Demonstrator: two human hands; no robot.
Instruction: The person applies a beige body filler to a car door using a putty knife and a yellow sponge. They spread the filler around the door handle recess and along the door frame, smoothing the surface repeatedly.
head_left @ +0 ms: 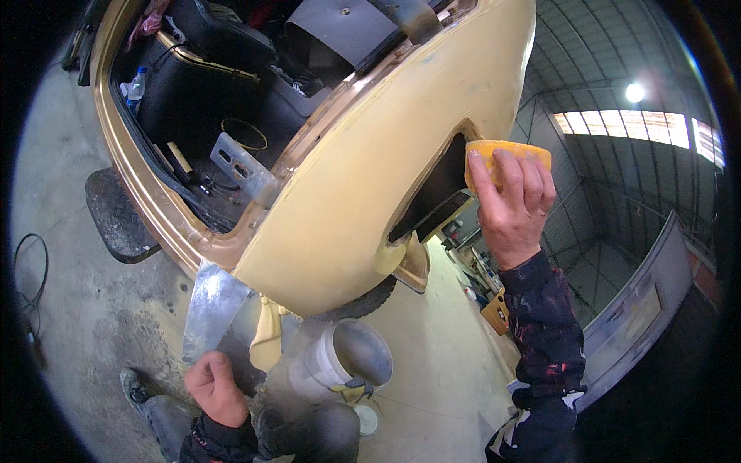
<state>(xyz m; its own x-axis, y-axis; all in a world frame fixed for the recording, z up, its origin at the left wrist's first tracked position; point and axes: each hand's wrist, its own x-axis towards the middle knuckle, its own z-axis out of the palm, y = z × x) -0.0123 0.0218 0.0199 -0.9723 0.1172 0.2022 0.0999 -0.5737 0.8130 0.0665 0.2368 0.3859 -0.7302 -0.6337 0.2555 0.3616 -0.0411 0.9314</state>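
Observation:
My right hand [515, 197] grips a yellow-orange sanding block [538, 155] with the fingers spread along it. The block overlaps the right end of a dark, elongated opening in a beige-coated car body panel [341, 173]; whether it touches the panel I cannot tell. Low on the left, my left hand [217, 388] is closed with curled fingers, and nothing shows in it. It is in front of a bare metal sheet [211, 312], near a cream cloth [266, 341] hanging below the panel.
A dusty white bucket [315, 364] stands before my knees, with a small white lid or tub [366, 419] beside it. Behind the metal door sill [145, 191] are a slotted metal bracket [246, 168], seats and a water bottle [136, 89]. A cable [37, 289] lies on the floor at left.

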